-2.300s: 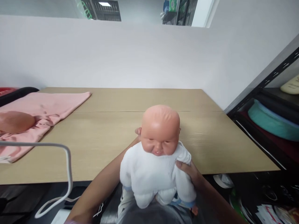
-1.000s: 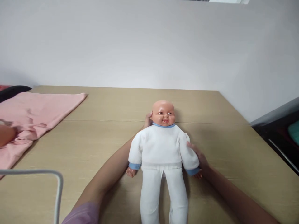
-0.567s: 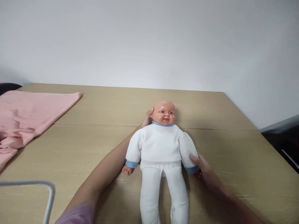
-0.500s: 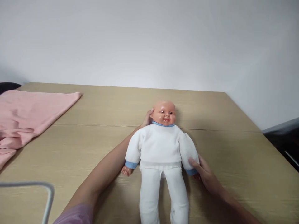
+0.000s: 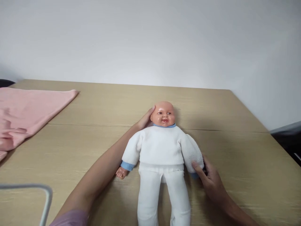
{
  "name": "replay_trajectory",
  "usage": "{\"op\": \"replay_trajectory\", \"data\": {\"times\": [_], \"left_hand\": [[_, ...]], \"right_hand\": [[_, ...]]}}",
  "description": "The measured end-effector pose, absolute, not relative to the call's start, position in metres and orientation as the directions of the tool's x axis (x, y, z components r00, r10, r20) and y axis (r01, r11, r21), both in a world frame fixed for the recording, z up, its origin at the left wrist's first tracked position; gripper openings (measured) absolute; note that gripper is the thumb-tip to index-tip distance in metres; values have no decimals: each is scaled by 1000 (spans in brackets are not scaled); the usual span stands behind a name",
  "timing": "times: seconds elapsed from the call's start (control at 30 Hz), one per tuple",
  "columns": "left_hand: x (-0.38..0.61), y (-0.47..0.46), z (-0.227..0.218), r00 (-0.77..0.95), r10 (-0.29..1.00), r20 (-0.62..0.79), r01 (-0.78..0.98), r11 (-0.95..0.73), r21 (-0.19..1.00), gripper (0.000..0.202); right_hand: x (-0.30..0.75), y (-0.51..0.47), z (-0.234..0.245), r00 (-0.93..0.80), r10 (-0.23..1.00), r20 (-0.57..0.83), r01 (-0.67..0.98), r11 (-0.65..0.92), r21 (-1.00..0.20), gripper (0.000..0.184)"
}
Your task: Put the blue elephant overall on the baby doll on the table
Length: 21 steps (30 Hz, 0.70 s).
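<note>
Table [image 5: 94,141]: one, light wood, fills the frame, with a white wall behind it. Pink cloth [image 5: 28,110]: one, spread at the far left and partly cut by the frame edge; it sits further left in view than 0.5 s ago, which looks like camera shift. Doll [image 5: 162,150]: one, in a white suit with blue trim, flat on its back mid-table, head far, legs running toward the near edge. 2.3 s ago it was held upright at the near edge; it has been lying down since 1.0 s ago. Its arm on the left is splayed a bit wider than 0.5 s ago. Hands: two, both the person's own. Right hand [image 5: 209,180] has slid down the doll's right-side sleeve since 0.5 s ago; thumb and fingers are now pinched together on the sleeve end, covering most of the blue cuff and the doll's hand there. Left hand [image 5: 145,118] is unchanged at the left side of the doll's head, thumb against it; the other fingers are hidden behind the head, so can't tell if they grip. Wire frame [image 5: 47,194]: one, white, bent, at the near-left corner, well apart from the doll
</note>
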State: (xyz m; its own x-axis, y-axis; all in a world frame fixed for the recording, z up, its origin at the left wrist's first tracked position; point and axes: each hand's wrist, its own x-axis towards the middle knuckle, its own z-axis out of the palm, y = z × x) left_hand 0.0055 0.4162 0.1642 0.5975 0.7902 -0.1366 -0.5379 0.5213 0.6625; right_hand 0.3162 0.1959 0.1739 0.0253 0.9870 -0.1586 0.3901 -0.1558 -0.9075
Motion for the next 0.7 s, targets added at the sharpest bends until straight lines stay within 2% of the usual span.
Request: {"op": "replay_trajectory", "data": {"times": [0.13, 0.4, 0.7], "left_hand": [[9, 418, 165, 612, 777, -146, -531, 541, 653, 76], [10, 419, 165, 595, 785, -171, -520, 539, 663, 74], [12, 419, 164, 560, 800, -213, -523, 541, 659, 74]], "right_hand": [[317, 197, 173, 29, 994, -106, 444, -107, -889, 56], [316, 198, 172, 18, 1000, 7, 520, -3, -854, 50], [319, 200, 176, 0, 1000, -23, 518, -20, -855, 51]]}}
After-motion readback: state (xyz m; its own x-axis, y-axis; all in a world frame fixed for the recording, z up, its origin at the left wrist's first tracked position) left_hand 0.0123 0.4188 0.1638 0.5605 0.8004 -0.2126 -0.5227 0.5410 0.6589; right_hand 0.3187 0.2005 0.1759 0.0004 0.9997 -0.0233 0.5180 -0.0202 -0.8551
